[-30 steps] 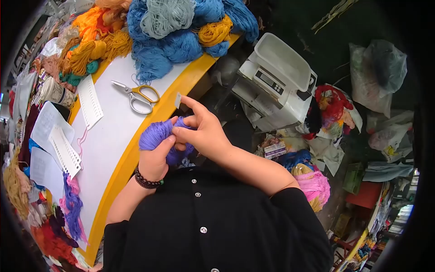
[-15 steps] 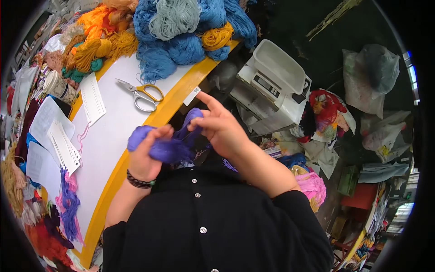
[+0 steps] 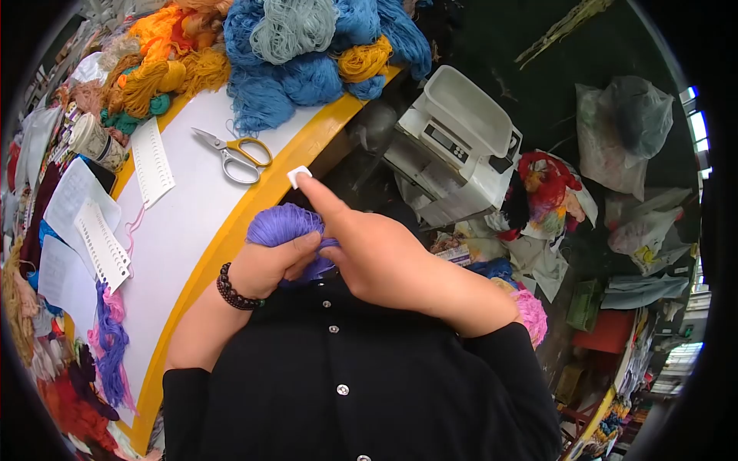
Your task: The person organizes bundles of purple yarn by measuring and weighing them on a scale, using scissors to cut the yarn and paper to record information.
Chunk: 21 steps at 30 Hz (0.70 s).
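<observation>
A bundle of purple yarn (image 3: 286, 223) is gathered at the table's edge, in front of the black shirt. My left hand (image 3: 265, 269), with a dark beaded bracelet at the wrist, is closed around its lower part. Against the yarn's right side, my right hand (image 3: 377, 250) grips it with curled fingers, partly hidden by the back of the hand. Its index finger points outward and carries a small white label (image 3: 298, 177) at the tip. Scissors (image 3: 235, 155) with one yellow and one grey handle lie on the table beyond.
The white table (image 3: 192, 200) has a yellow edge. Blue yarn (image 3: 284, 84) and orange yarn (image 3: 161, 38) are heaped at its far end. Punched cards (image 3: 154, 165) lie left, one with purple and pink strands (image 3: 111, 346). A weighing scale (image 3: 461, 123) stands right, near plastic bags (image 3: 623, 138).
The purple yarn has gone from a loose, spread loop to a compact bundle. My hands have come together, and the right index finger with the label has moved left.
</observation>
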Tool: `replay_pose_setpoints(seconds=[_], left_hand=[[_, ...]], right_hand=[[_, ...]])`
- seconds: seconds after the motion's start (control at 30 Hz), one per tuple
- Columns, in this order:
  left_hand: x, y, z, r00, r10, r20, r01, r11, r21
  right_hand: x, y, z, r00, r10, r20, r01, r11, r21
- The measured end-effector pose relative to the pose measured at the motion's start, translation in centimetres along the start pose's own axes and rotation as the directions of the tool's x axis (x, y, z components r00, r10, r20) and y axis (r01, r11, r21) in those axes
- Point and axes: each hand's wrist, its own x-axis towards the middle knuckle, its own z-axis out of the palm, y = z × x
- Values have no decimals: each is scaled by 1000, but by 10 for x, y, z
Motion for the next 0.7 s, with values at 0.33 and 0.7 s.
replay_pose_setpoints(seconds=[0.33,0.7], left_hand=[[4,-13,2,889,358,-285,-270,913,305],[3,-15,6,893,374,-251,-256,880,400]], right_hand=[[-5,49,18,957,219,-190,128,269,955],[9,57,46,926,55,-374,215,738,640]])
